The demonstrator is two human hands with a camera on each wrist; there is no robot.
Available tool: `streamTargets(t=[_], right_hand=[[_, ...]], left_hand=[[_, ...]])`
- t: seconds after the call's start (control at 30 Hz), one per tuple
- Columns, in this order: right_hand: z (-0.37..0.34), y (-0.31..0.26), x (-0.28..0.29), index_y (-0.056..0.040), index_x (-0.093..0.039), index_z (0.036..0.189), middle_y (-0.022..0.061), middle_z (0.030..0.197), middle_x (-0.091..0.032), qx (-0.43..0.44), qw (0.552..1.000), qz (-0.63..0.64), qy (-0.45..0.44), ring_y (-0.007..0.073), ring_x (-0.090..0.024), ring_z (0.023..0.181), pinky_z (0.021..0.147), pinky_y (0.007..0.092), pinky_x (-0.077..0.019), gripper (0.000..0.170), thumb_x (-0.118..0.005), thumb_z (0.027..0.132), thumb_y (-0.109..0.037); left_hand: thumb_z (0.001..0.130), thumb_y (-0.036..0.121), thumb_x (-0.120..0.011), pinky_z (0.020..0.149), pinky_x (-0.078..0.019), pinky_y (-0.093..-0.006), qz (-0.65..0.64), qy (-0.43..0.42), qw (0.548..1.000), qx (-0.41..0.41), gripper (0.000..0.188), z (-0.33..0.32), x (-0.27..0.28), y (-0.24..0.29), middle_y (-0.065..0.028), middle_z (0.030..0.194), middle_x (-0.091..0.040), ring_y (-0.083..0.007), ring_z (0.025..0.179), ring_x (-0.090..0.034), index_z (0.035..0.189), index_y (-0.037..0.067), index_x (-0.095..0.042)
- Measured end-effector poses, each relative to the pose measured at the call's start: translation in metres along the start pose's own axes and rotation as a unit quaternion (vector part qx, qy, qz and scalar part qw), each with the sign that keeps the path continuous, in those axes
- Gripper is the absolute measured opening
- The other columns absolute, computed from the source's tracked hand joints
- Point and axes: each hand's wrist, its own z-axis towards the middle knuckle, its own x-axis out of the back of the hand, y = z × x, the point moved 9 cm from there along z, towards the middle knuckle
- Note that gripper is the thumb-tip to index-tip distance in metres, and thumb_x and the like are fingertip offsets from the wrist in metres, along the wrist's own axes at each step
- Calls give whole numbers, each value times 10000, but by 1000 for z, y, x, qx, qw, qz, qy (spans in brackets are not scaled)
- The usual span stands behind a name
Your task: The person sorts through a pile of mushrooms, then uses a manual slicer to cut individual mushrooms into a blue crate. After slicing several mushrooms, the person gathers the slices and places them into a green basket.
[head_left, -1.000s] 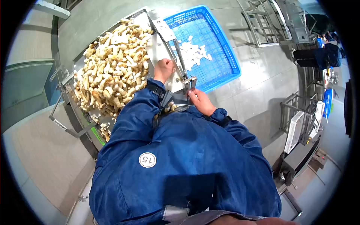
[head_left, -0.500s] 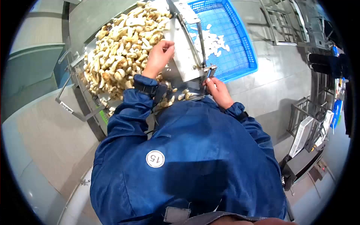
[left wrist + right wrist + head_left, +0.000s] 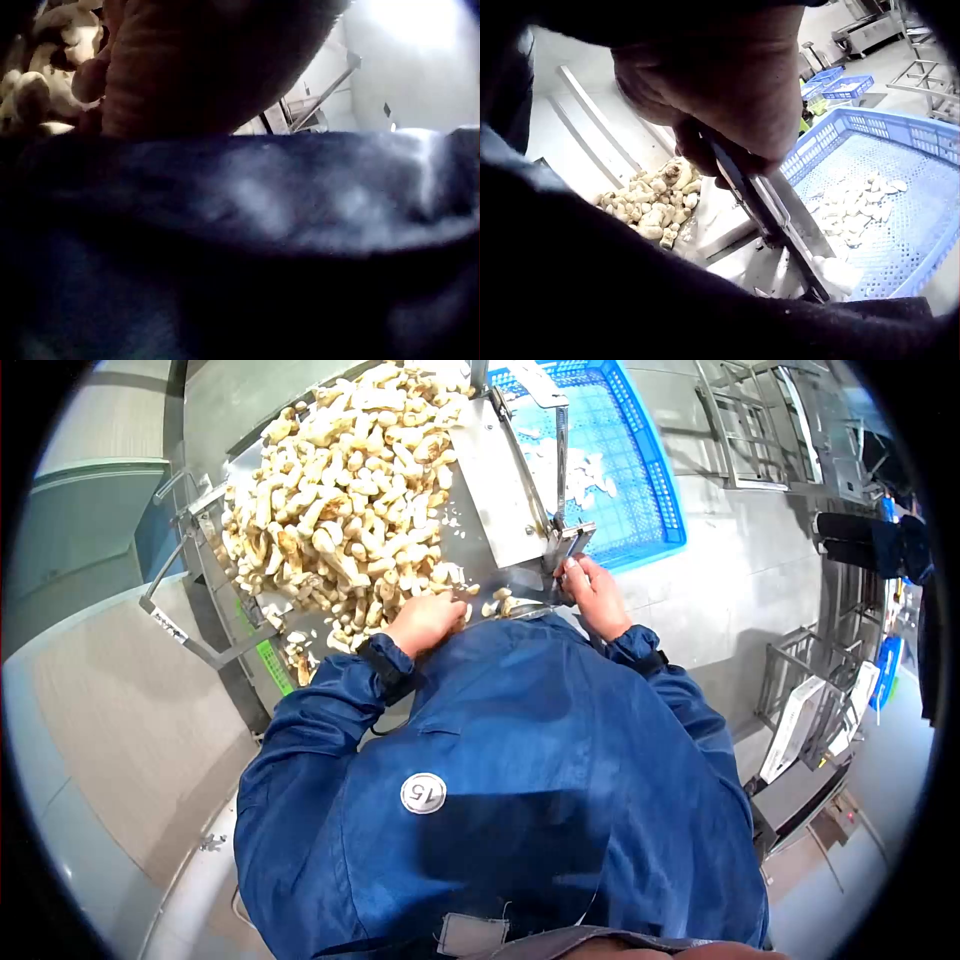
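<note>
The left hand (image 3: 425, 622) is at the lower right edge of a heap of whole pale mushrooms (image 3: 345, 490), its fingers bent; whether they pinch one is hidden. In the left wrist view the hand (image 3: 202, 67) is dark, with mushrooms (image 3: 31, 97) at its left. The right hand (image 3: 598, 600) grips the handle (image 3: 576, 540) of a hinged cutter beside a white board (image 3: 497, 490). The right wrist view shows the right hand (image 3: 720, 90) with fingers curled round the dark handle (image 3: 739, 178). White slices (image 3: 855, 206) lie beyond the cutter.
A blue mesh crate (image 3: 668, 520) holding the slices stands right of the board. A few loose mushrooms (image 3: 502, 600) lie between the hands by the metal table's near edge. Metal racks (image 3: 735, 430) and a tilted white tray (image 3: 793, 730) are at the right.
The left hand has moved from beside the board, over the heap's edge, down to the heap's lower right edge. The right hand stays at the handle. The head view has shifted.
</note>
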Motion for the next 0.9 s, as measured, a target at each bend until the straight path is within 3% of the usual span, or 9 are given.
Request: streamTargets(t=[0.13,0.37,0.5,0.6,0.63,0.7,0.73,0.83,0.9], right_hand=[[1,0,2,-9,-652,918,31,710,-570,14,999,-26,15,111,-495,647,609,290,-418,324,-491,994,-280],[0,2,3,0,-649,920,84,772,-620,7,999,-45,24,156,-548,726,685,310,-452,322,-480,994,-264],[0,2,3,-7,-647,924,80,785,-617,12,999,-34,23,154,-548,707,668,314,-452,322,-473,997,-268],[-3,-6,2,-13,-636,922,51,753,-587,2,999,-32,25,125,-511,669,632,300,-434,321,-476,999,-280],[-2,-3,1,-14,-636,919,46,746,-581,6,999,-27,24,119,-503,663,627,297,-430,322,-476,999,-281],[1,6,2,-16,-635,913,36,732,-568,14,999,-19,22,109,-488,652,615,290,-422,324,-477,1000,-285],[0,0,1,-19,-636,911,27,722,-561,13,1000,-11,18,101,-480,648,609,285,-416,322,-476,1001,-284],[2,14,2,-22,-639,913,53,735,-585,-22,1000,-5,17,127,-515,665,628,297,-432,326,-480,1000,-293],[1,10,4,-15,-635,920,90,752,-603,-2,999,-47,27,164,-548,695,659,318,-448,327,-480,1000,-292]], left_hand=[[873,159,-511,617,-518,-399,40,57,995,-75,120,-12,-5,4,-111,880,-556,-285,807,-620,915,64,-573],[851,156,-551,642,-515,-390,38,70,995,-63,105,-2,30,5,-104,898,-519,-284,830,-592,905,68,-534],[872,245,-638,646,-505,-399,-71,119,990,5,229,16,52,-1,-125,891,-540,-294,795,-595,910,47,-528],[892,297,-656,649,-492,-337,-309,160,930,119,288,47,64,-20,-102,765,-601,-223,692,-598,924,35,-540],[890,258,-670,654,-495,-328,-348,208,907,108,273,62,76,-23,-78,778,-621,-184,702,-596,962,27,-543],[912,213,-654,520,-484,-278,-543,187,793,205,274,96,69,-36,-61,776,-621,-115,561,-563,1032,-2,-533],[916,193,-646,462,-461,-254,-598,246,741,180,269,120,63,-49,-67,747,-610,-111,501,-541,1021,-25,-531],[945,160,-613,499,-500,-259,-608,296,715,177,207,163,62,-66,-55,749,-584,-119,559,-551,1016,-17,-532],[950,154,-604,480,-505,-279,-543,307,763,170,207,178,67,-64,-91,756,-573,-135,583,-574,990,-32,-522]])
